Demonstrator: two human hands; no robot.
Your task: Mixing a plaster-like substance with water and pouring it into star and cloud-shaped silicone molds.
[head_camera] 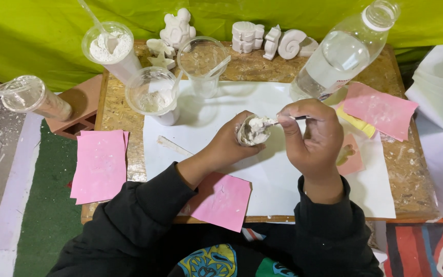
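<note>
Cupping mould (252, 132) w/ left hand (229, 146), right hand (311, 136) pinching spoon (283, 120)

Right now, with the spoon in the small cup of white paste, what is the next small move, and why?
Probably keep stirring gently. The left hand wraps the small cup of white paste, tilted toward the right hand, whose spoon is already in it. The paste looks thick and lumpy and sits near the rim, so a short, slow stroke seems safest.

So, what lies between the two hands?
In the head view, a spoon loaded with white paste bridges the gap, running from the right hand into the small mould held by the left hand.
</note>
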